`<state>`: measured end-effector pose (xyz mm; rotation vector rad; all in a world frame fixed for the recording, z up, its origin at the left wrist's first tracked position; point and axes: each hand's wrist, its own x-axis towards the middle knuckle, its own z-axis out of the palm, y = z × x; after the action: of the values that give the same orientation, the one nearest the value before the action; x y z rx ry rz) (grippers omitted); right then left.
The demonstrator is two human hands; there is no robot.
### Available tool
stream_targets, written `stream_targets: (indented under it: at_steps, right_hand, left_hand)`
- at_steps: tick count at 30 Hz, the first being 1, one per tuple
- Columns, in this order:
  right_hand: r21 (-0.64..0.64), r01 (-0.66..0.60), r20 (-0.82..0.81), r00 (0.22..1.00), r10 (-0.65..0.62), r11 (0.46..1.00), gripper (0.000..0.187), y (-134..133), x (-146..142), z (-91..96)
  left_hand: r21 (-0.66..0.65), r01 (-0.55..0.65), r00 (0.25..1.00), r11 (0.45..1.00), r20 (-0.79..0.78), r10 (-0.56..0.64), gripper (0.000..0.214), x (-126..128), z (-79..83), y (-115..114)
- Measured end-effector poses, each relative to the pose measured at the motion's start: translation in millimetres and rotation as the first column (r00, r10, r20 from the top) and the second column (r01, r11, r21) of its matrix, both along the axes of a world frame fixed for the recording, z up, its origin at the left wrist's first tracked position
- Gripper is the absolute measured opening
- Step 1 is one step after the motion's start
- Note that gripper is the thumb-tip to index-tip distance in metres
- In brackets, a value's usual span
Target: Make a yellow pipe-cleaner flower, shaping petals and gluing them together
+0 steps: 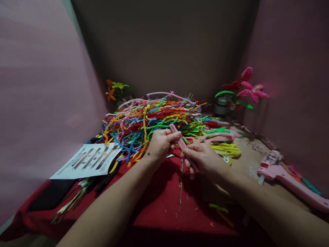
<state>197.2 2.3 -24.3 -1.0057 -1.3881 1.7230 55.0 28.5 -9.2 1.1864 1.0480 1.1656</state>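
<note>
At far left, in front of the heap and to its left, a dark flat object lay on the red cloth that covered part of the counter. A printed sheet was set beside the heap's near left edge, partly over the dark object, with a bundle of thin stems before it. Behind the heap's left end stood orange and yellow-green flowers. The landmark itself, a heap of fuzzy stems in many colours, occupied the centre.

Just in front of the heap, the left hand had its grip closed, thumb against fingers, on the upper part of a pink fuzzy strip. The strip slanted down to the right, raised before the heap's near edge. The right hand had its grip pinched on the lower part, the remaining fingers curled loosely. Below the hands, nearer than the heap, a thin green stem lay on the cloth.

To the right of the heap lay a pink bundle and, just nearer, a yellow bundle. Behind these, at the heap's rear right, were a grey container and a pink flower. Well to the heap's right rested a pink glue gun.
</note>
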Motion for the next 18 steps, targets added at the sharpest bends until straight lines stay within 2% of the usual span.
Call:
stream_targets:
  at_steps: [3,5,14,18]
  right_hand:
    - [0.035,-0.013,0.043,0.999,0.012,0.999,0.02,-4,-1,1.8]
    - [0.028,-0.028,0.028,0.999,0.027,0.999,0.021,-5,-1,2.6]
    - [-0.087,-0.123,0.048,0.991,0.127,0.989,0.02,6,4,5.6]
    - [-0.04,-0.139,0.1,0.985,0.142,0.989,0.021,11,4,12.4]
  left_hand:
    - [0.068,-0.036,0.999,0.997,-0.021,0.038,0.028,-2,-0.6,0]
    - [0.059,-0.024,1.0,0.998,0.01,0.024,0.027,-3,-0.9,0]
    - [0.102,-0.107,0.993,0.989,-0.041,0.111,0.029,-2,0.2,3]
    - [0.057,-0.012,0.998,0.998,0.068,0.008,0.025,-8,1.5,7]
